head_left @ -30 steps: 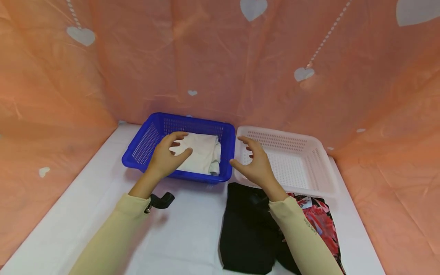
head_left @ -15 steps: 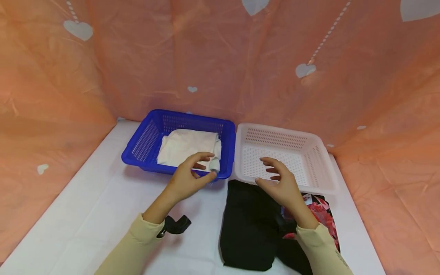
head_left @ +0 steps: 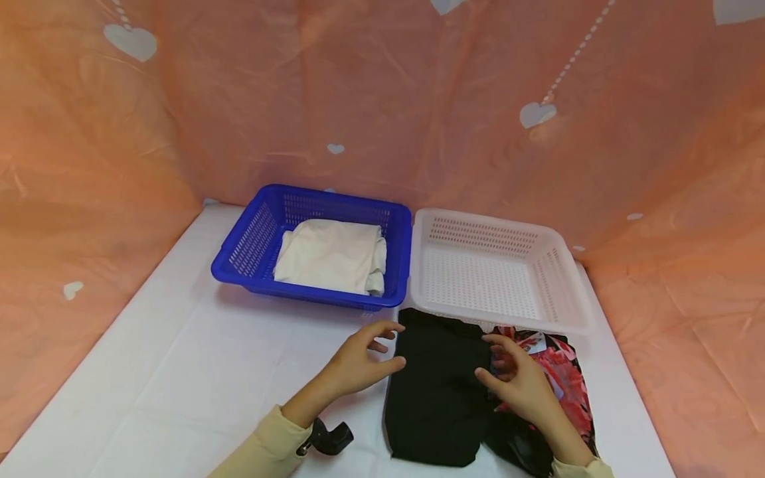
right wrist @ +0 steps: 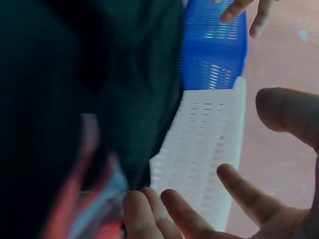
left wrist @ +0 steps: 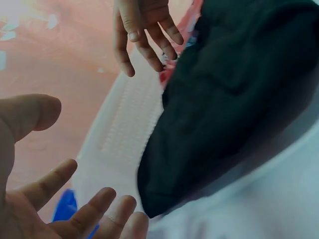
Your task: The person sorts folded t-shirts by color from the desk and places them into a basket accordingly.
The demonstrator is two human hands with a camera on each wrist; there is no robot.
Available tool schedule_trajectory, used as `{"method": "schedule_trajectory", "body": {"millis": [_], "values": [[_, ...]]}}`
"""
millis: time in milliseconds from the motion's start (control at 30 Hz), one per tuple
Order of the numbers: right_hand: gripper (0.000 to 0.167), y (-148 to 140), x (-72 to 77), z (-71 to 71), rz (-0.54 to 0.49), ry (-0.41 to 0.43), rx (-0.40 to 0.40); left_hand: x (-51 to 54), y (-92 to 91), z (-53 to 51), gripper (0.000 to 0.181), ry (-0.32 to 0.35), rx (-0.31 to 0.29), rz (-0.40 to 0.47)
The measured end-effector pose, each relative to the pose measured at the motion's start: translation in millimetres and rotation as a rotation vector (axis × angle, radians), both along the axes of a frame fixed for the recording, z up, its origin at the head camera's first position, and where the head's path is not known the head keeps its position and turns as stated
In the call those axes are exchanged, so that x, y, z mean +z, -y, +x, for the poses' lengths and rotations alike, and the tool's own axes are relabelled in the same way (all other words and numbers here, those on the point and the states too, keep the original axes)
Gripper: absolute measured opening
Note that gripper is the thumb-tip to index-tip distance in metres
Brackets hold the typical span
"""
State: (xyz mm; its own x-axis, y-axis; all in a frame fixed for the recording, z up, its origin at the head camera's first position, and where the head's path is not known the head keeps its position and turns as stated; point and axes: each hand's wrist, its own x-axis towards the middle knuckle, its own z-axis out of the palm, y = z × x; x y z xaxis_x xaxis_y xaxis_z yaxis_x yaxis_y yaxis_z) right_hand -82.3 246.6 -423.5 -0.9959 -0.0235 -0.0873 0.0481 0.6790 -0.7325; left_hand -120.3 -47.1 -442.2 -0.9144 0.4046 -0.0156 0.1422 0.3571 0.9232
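Observation:
A folded black garment lies on the white table, with a red floral garment at its right, partly covered by my arm and hand. My left hand hovers at the black garment's left edge, fingers spread and loosely bent, holding nothing. Over the border between the two garments is my right hand, its thumb and fingers apart and nothing between them. Both wrist views show the black cloth close by the fingers. Whether any fingertip touches cloth, I cannot tell.
A blue basket with a folded white cloth inside stands at the back left. Beside it is a white basket. A black strap hangs at my left wrist. An orange curtain with hearts borders the table.
Both hands have come back from above the baskets toward the front right, over the garments. The white cloth in the blue basket is now fully uncovered. Head view has tilted slightly.

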Motion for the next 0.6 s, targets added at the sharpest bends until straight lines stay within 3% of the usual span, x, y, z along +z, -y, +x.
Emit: {"method": "schedule_trajectory", "body": {"millis": [200,433,600], "values": [[0.054,-1.8,-13.6,6.1,0.025,0.055,-0.034,-13.4,-5.6,6.1,0.055,0.034,-0.053,-0.051],[0.058,1.3,-18.8,8.8,0.094,0.032,0.028,-26.0,-12.3,12.5,0.067,0.137,-0.114,-0.055],[0.063,2.9,-23.7,9.3,0.117,0.042,0.047,-34.9,-20.3,14.0,0.072,0.151,-0.122,-0.063]]}}
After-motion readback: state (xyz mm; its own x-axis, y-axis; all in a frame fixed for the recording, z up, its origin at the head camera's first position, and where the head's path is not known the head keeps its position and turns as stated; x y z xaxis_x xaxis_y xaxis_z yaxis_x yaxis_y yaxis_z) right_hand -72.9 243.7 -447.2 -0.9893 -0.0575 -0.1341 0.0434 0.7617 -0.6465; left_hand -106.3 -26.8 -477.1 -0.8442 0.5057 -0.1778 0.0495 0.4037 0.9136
